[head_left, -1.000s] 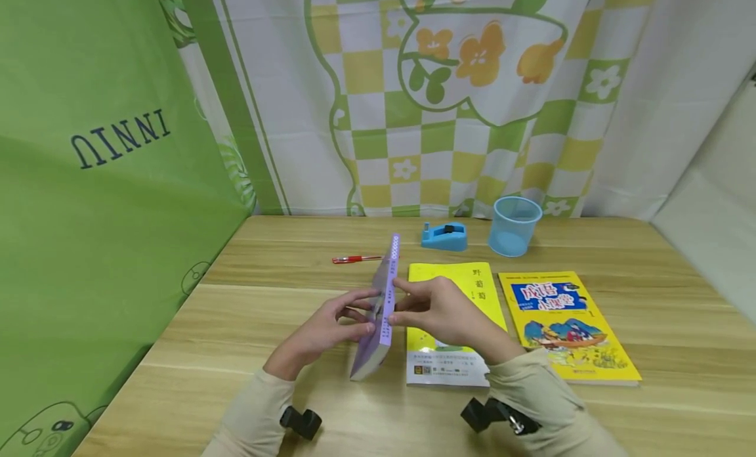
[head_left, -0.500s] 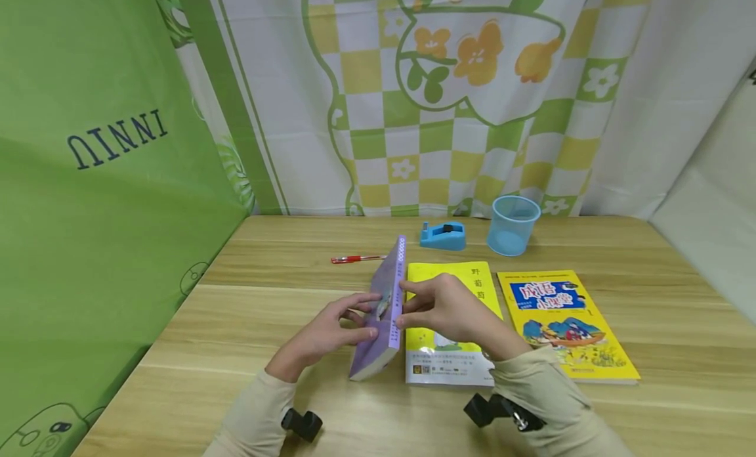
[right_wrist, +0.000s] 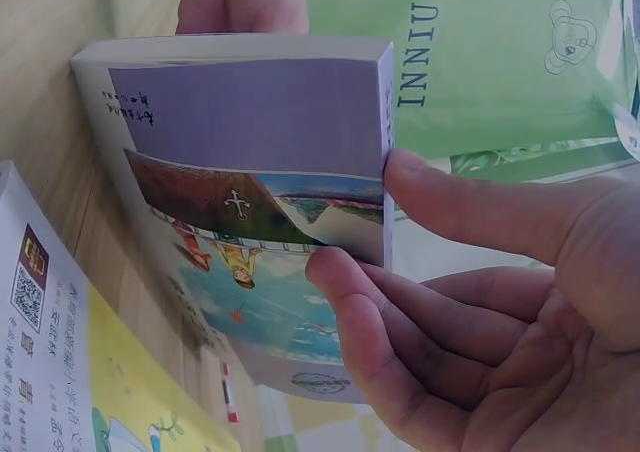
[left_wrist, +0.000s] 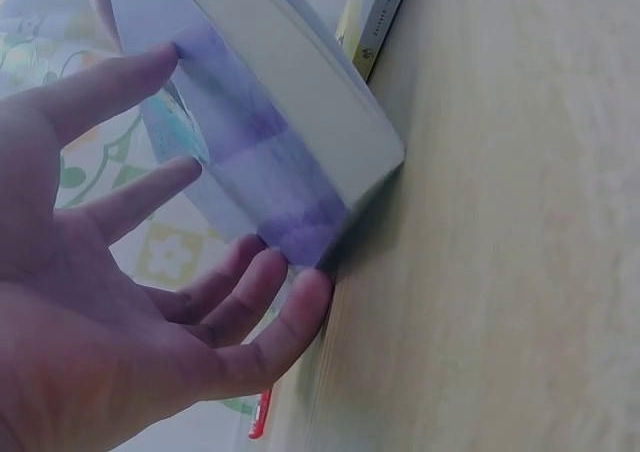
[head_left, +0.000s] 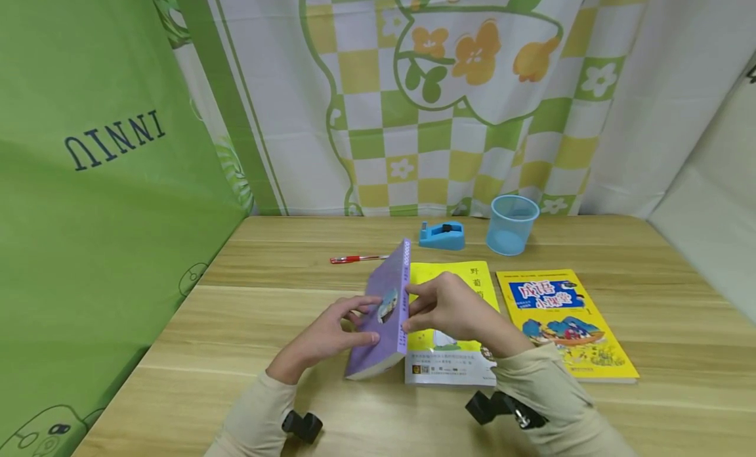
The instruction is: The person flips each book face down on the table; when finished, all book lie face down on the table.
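A thick purple book stands tilted on its page edge on the table, spine up and leaning left. My right hand pinches it at the spine. In the right wrist view the right thumb lies at the spine edge and a curled finger presses the picture cover. My left hand supports the other cover with spread fingertips, seen touching it in the left wrist view. Just right of the purple book lies a yellow-and-white book, partly hidden by my right hand.
Farther right lies another yellow book with a blue title panel. Behind are a red pen, a blue tape dispenser and a blue mesh cup. Curtains hang behind the wooden table.
The purple book's spine has swung to the right, so the book leans more and more of its left cover shows. Both hands stay in contact with it; the right has shifted slightly right.
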`<state>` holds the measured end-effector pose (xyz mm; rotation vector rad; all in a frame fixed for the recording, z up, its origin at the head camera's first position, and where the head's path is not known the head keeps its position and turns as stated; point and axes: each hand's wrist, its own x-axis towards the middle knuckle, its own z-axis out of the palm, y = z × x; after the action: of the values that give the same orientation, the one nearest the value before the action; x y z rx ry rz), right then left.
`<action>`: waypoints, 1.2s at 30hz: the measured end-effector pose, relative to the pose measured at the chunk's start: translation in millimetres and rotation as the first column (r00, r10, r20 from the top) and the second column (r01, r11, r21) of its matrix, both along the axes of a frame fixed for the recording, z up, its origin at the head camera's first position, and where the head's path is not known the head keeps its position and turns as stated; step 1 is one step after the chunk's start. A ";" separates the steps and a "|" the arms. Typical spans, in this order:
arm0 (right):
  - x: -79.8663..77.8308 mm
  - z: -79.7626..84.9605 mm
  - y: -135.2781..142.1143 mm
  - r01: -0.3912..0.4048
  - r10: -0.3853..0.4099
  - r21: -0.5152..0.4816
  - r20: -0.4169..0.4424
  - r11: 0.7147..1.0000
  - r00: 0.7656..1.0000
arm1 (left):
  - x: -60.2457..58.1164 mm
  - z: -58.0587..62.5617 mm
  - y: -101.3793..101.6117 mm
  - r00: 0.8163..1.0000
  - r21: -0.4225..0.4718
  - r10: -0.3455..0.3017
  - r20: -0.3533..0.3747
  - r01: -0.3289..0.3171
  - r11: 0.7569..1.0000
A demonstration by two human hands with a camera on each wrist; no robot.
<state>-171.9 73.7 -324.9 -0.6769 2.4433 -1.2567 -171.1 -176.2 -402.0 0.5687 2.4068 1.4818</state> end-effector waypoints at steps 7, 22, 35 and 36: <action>-3.9 -7.9 -1.7 -0.009 0.009 0.013 -0.009 1.000 1.000 | 3.2 0.9 1.4 0.995 -0.115 0.086 -0.041 -0.090 0.989; -12.9 -42.3 -19.8 0.071 -0.070 0.080 -0.013 0.994 0.997 | 8.0 3.1 2.4 0.955 -0.377 0.239 -0.175 -0.289 0.880; -7.3 -64.7 -38.5 0.021 -0.001 0.145 -0.140 0.989 0.990 | 8.3 3.4 -1.9 0.932 -0.507 0.238 -0.272 -0.349 0.788; -7.2 -66.1 -39.5 0.024 -0.003 0.148 -0.140 0.989 0.990 | 8.1 3.0 -1.6 0.931 -0.513 0.239 -0.275 -0.352 0.783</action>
<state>-179.1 34.2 -391.0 -0.7305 2.6277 -1.0495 -163.0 -177.8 -399.0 0.2055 3.0106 0.7469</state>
